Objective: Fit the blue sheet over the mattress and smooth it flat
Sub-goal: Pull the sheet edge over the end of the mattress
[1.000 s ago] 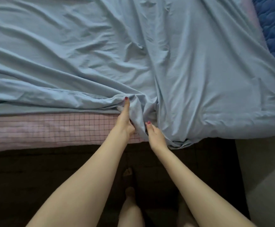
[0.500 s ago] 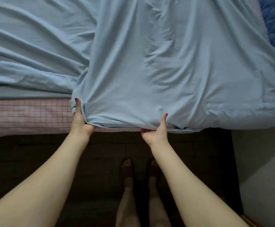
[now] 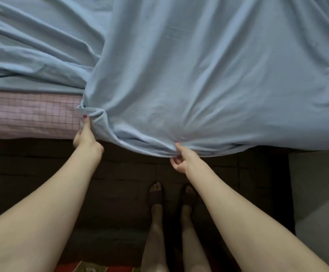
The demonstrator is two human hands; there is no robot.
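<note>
The blue sheet (image 3: 199, 75) lies rumpled over the bed and hangs over its near edge on the right. The mattress (image 3: 28, 114), covered in pink checked fabric, shows bare at the left below the sheet. My left hand (image 3: 86, 134) pinches a bunched corner of the sheet's hem against the mattress side. My right hand (image 3: 181, 158) grips the hem lower down, fingers curled under the cloth. The sheet is stretched between both hands.
A dark bed base (image 3: 120, 173) runs below the mattress. My two feet (image 3: 171, 195) stand on the dark floor close to the bed. A grey surface (image 3: 320, 193) lies at the right. Deep folds remain in the sheet at the upper left.
My hands spread apart along the hem and pulled the sheet down over the near edge. The sheet's right part is now tauter and covers more of the mattress side.
</note>
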